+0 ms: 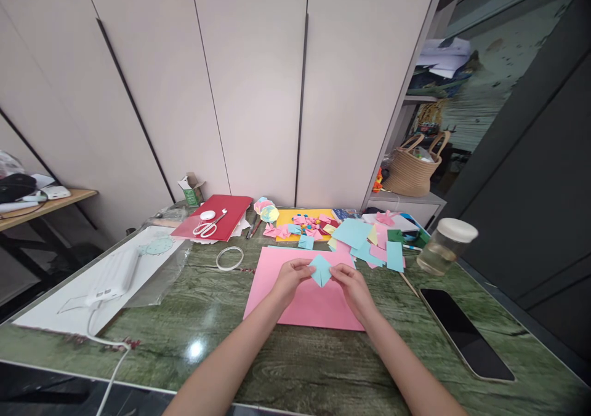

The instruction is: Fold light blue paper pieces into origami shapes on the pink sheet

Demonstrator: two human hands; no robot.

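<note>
A small folded square of light blue paper (321, 271) is held up, turned so that one corner points down. My left hand (294, 279) pinches its left corner between thumb and fingers. On the opposite corner, my right hand (351, 284) has a similar pinch. Crease lines run down the lower half of the folded paper. Both hands are above a pink sheet (318, 314) that lies flat on the green table. Just behind that sheet lies another folded light blue piece (306, 242).
Loose coloured papers (353, 234) lie behind my right hand. Further right stand a lidded water jar (446, 247) and a phone (466, 333). To the left are a tape roll (229, 258), scissors (207, 227) on a red folder (231, 210), and a white power strip (113, 274) with its cord.
</note>
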